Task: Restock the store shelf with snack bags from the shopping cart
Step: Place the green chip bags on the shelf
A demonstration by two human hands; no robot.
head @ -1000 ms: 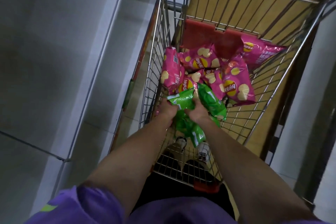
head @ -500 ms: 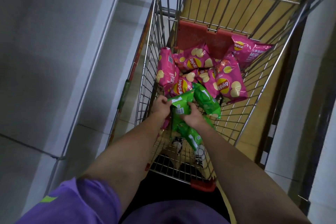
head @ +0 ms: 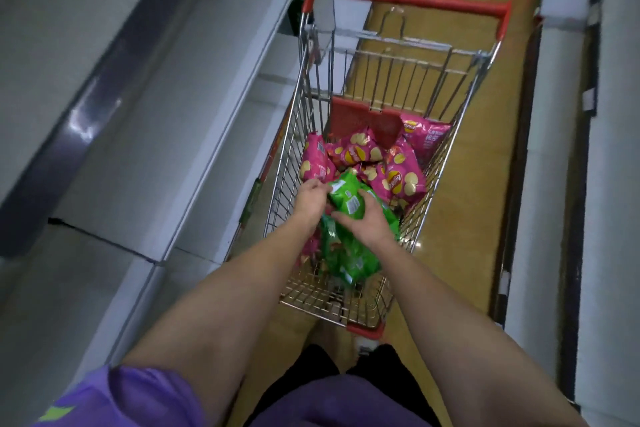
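Since the earlier frame the green snack bags (head: 348,201) have risen clear of the pink bags (head: 398,173). Right hand (head: 369,224) clasps them from the near side, left hand (head: 311,198) pinching the far-left edge, steadying the bundle inside the shopping cart (head: 294,135); shelf (head: 145,135) waits left.

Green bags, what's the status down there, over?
Both hands on the green bags: left hand grips the top edge, right hand grips the lower side. Bags inside the cart. Pink bags piled behind, shelf to the left.
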